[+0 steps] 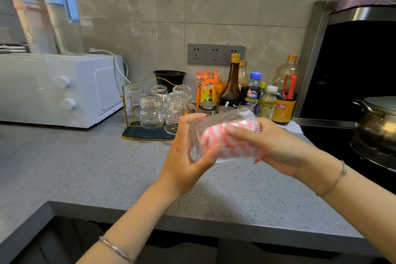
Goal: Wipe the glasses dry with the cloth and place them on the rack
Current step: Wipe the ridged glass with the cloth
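head view: both hands up over the counter (107, 167), meeting on one glass
glass (216, 122): clear, ribbed, held in the air in front of the rack, not touching the counter
axis: long axis near horizontal, tilted a bit, base lower left, mouth upper right
mouth: faces the right hand
cloth (233, 146): pink and white, stuffed inside the glass, an edge sticks out of the mouth at lower right
left hand (184, 156): wrapped round the base end, thumb on the near side, fingers over the top
right hand (282, 148): at the mouth, clamped on the cloth, thumb lying along the glass wall
rack (128, 100): gold wire frame on a dark tray, behind and left of the hands
racked glasses (151, 111): several, upside down on the rack
rest: white oven (64, 88) far left, sauce bottles (252, 92) behind the glass, steel pot (377, 126) at right
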Available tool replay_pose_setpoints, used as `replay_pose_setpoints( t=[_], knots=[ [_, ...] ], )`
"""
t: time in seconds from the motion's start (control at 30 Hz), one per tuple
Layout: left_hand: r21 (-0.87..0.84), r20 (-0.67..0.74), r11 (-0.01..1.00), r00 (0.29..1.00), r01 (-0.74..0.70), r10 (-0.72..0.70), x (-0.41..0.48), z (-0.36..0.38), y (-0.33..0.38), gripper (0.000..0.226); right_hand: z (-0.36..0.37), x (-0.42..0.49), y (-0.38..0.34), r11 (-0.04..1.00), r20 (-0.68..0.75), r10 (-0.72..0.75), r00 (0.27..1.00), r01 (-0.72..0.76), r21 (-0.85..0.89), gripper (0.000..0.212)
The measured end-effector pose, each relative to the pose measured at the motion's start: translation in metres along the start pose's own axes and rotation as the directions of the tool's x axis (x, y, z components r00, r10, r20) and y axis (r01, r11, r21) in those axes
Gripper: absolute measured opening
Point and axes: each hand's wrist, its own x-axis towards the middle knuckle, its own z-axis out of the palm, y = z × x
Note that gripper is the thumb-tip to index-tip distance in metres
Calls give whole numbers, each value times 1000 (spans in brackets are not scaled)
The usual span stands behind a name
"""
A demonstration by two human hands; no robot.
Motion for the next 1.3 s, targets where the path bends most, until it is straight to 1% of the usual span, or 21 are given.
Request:
replay_pose_setpoints(
  t=[0.07,0.1,0.13,0.17,0.2,0.27,0.3,0.37,0.4,0.53,0.63,0.7,0.77,0.8,0.9,0.97,1.03,1.1,1.17,1.23,1.3],
  knots=[
    [-65,59,989,990,134,-130,6,0,-1,53,-5,2,-4,1000,-3,-6,1000,6,-5,14],
    [-96,89,963,965,253,-245,12,0,1,50,-8,3,-9,1000,-12,-3,1000,3,-2,11],
    [-151,140,895,905,419,-401,20,-2,4,47,-11,3,-11,1000,-11,2,1000,-3,-16,9],
    [-226,224,782,813,580,-538,27,-5,6,48,-15,4,-11,998,-1,17,1000,-17,-57,10],
    [-292,345,663,723,689,-599,33,-10,7,56,-17,5,-11,993,15,31,999,-29,-111,14],
    [-339,562,478,582,810,-588,37,-20,6,68,-17,6,-10,974,56,58,997,-44,-221,23],
    [-317,648,416,515,852,-561,37,-22,6,68,-16,6,-9,968,86,77,993,-53,-245,25],
    [-253,748,377,428,891,-507,34,-21,1,65,-12,6,-7,972,154,118,981,-82,-221,22],
    [-237,756,380,415,894,-505,32,-18,0,65,-12,5,-7,972,178,126,976,-86,-219,21],
    [-280,695,326,425,903,-580,31,-14,-8,85,-22,6,-1,929,250,175,952,-75,-363,20],
    [-295,683,306,424,905,-595,31,-14,-7,93,-30,10,5,947,275,156,949,-65,-314,10],
    [-308,691,315,439,898,-575,33,-15,-7,81,-36,16,14,985,264,88,961,-44,-167,27],
    [-346,686,307,462,887,-562,34,-16,-9,71,-43,23,23,995,155,69,985,-79,59,48],
    [-381,672,289,478,878,-565,34,-17,-11,70,-44,26,26,987,73,75,995,-84,140,51],
    [-451,618,279,522,848,-588,32,-14,-10,55,-39,28,28,977,-168,32,985,6,215,25],
    [-492,561,290,554,821,-615,31,-10,-5,42,-30,25,28,983,-330,-117,937,157,97,15],
    [-561,505,278,589,779,-631,31,-6,0,45,-20,21,27,943,-429,-327,842,317,-98,17],
    [-612,443,301,633,731,-636,32,-1,4,54,-8,17,28,881,-412,-472,780,422,-212,16],
    [-603,382,369,662,707,-645,33,3,8,61,0,16,33,833,-369,-553,747,483,-269,15],
    [-626,335,389,684,676,-648,36,6,12,55,4,18,38,793,-333,-605,723,513,-328,18],
    [-670,311,363,688,648,-655,40,7,16,51,7,22,38,786,-336,-607,720,482,-387,30]
  ],
)
